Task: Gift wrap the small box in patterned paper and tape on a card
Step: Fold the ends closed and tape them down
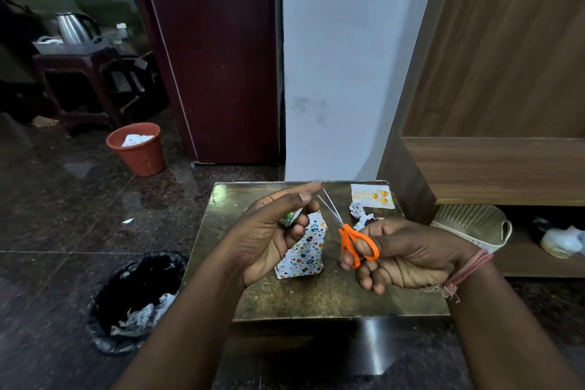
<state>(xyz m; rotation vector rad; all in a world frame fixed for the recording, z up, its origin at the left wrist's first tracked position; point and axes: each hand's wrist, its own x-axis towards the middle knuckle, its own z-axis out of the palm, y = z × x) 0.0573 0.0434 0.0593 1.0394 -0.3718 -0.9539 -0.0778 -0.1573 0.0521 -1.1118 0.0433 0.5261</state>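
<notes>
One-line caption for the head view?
Right hand holds open orange scissors near the left hand, above a paper-wrapped box on a small table.

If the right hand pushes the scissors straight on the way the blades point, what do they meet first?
Probably the left hand: the scissors in the right hand aim their open blades at its raised fingers, though depth is unclear.

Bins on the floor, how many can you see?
2. An orange bin stands by the dark door, paper inside. A black-lined bin sits left of the table, holding paper scraps.

patterned wrapped box (303, 247) upright, card (373, 196) flat behind
</notes>
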